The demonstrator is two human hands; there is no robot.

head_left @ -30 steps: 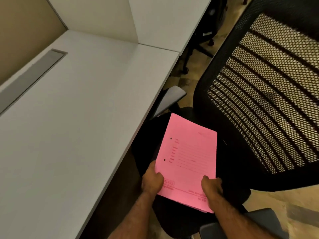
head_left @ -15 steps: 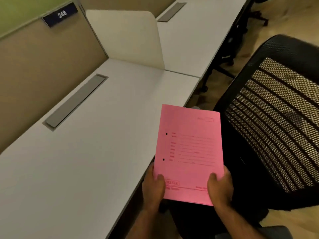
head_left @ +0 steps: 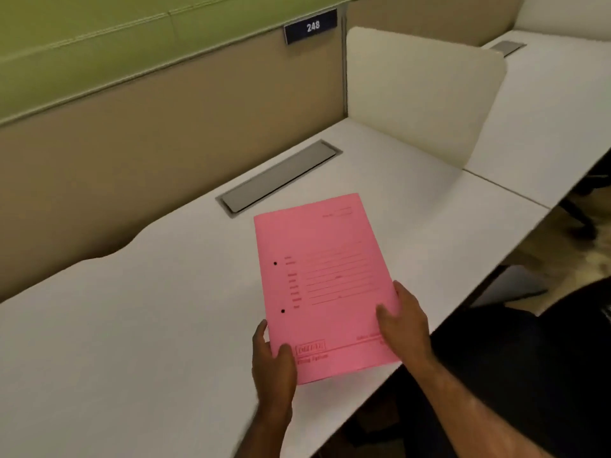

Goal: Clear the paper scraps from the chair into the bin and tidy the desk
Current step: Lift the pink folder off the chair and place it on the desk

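A pink paper folder (head_left: 325, 276) with red printed lines and two punch holes is over the white desk (head_left: 148, 325), near its front edge. My left hand (head_left: 272, 361) grips its lower left corner, thumb on top. My right hand (head_left: 405, 322) holds its lower right edge, fingers on the cover. Whether the folder rests flat on the desk or hovers just above it I cannot tell. The black chair (head_left: 529, 375) shows only as a dark shape at the lower right. No paper scraps and no bin are in view.
A grey cable flap (head_left: 281, 176) is set into the desk behind the folder. A cream divider panel (head_left: 420, 94) stands at the right, with a neighbouring desk (head_left: 545, 110) beyond. A beige and green partition with a "248" sign (head_left: 310, 26) backs the desk.
Both hands carried the pink folder from over the chair seat up and left onto the desk area. The view swung from the chair toward the desk and partition.
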